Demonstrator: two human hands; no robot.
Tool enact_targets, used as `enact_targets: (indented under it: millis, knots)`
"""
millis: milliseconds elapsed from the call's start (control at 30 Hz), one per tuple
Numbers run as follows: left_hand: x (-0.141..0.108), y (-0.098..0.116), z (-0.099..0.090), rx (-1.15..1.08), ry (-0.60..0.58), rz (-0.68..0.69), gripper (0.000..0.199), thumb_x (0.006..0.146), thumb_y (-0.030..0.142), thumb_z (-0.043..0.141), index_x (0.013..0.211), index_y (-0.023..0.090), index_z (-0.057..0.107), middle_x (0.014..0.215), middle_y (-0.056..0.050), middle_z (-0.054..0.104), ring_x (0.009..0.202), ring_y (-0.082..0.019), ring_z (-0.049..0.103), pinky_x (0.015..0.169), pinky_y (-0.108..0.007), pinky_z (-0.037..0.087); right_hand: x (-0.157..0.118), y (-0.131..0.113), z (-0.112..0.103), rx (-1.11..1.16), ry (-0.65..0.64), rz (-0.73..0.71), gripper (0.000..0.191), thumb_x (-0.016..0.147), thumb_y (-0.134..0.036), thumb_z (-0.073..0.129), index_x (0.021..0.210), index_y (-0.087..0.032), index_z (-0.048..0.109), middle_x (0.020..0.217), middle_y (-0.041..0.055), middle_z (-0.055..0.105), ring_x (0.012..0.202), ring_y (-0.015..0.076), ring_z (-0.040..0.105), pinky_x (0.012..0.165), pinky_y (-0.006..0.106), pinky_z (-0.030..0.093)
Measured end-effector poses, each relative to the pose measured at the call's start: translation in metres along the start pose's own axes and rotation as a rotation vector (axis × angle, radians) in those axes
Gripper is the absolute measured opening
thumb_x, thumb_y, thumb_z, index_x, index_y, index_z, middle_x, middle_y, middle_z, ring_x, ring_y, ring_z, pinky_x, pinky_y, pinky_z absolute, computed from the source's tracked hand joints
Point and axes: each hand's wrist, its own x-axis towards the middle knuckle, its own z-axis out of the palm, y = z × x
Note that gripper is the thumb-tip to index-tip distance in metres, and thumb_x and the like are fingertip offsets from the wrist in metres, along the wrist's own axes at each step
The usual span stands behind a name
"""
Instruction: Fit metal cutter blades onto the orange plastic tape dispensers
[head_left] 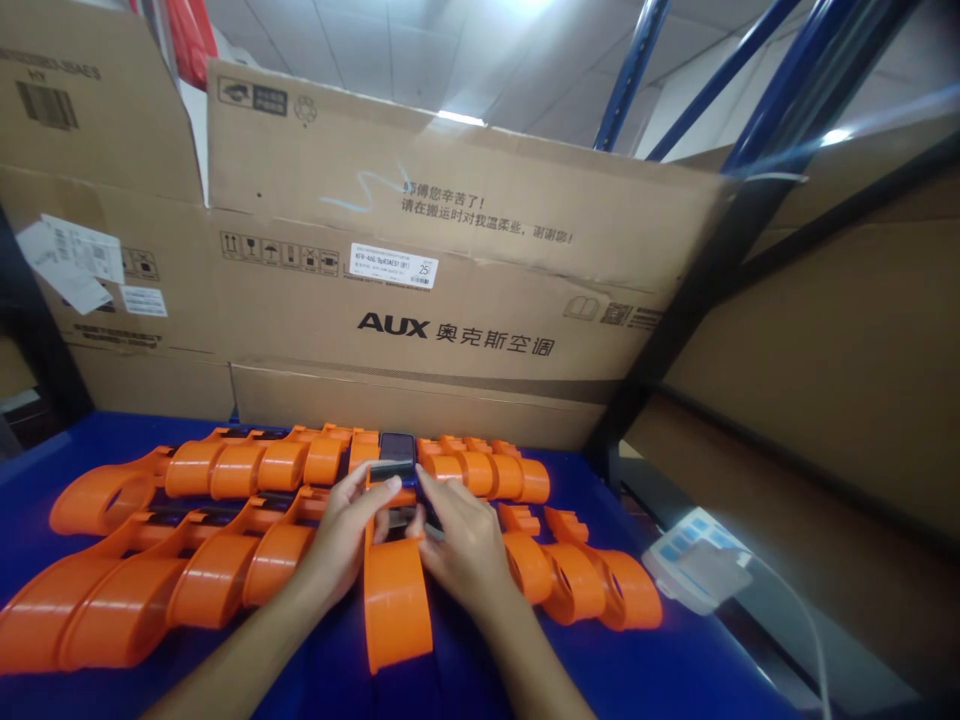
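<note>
An orange plastic piece (398, 605) with a wide curved band hangs toward me at the centre, between my two hands. My left hand (350, 530) grips its upper left side, thumb near a dark glossy strip (392, 474) at the top. From the right, my right hand (461, 530) is closed on the same piece, its index finger at the strip's right end. Just behind the fingers is a dark rectangular block (397, 447). Similar orange pieces stand in two rows on both sides, some with dark strips in their upper parts.
The pieces rest on a blue surface (600, 665). A tall cardboard box (300, 300) rises behind. At the right are a clear plastic case (697, 560) with blue patches, a white cable (806, 610) and a dark metal post (675, 300).
</note>
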Motion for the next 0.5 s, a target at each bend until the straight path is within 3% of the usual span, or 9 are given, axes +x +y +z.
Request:
enact_targets:
  millis: [133,333,500]
  knots:
    - [0.002,-0.004,-0.003,0.003,-0.007,-0.023,0.034,0.077,0.038,0.086,0.094,0.018,0.065,0.069,0.007,0.058,0.040,-0.003,0.043,0.039,-0.017,0.031,-0.001,-0.001,-0.001,-0.009,0.006,-0.024,0.045,0.091,-0.010,0.055,0.135,-0.014,0.062,0.086,0.0099,0.073,0.071,0.0218,0.067,0.064,0.033,0.059]
    - [0.003,-0.005,-0.005,0.022,-0.005,-0.015,0.032,0.078,0.038,0.085,0.093,0.020,0.063,0.068,0.008,0.054,0.039,-0.002,0.040,0.039,-0.018,0.028,0.003,0.000,-0.008,0.061,-0.024,-0.025,0.044,0.091,-0.010,0.055,0.135,-0.016,0.061,0.096,0.0118,0.074,0.080,0.0236,0.068,0.071,0.036,0.060]
    - [0.000,-0.003,-0.004,0.126,-0.064,0.048,0.030,0.082,0.039,0.082,0.092,0.020,0.062,0.062,0.009,0.052,0.039,-0.003,0.039,0.041,-0.019,0.028,0.005,0.004,-0.014,0.165,-0.030,0.018,0.034,0.094,-0.023,0.065,0.127,-0.016,0.065,0.096,0.0126,0.073,0.083,0.0251,0.068,0.073,0.039,0.060]
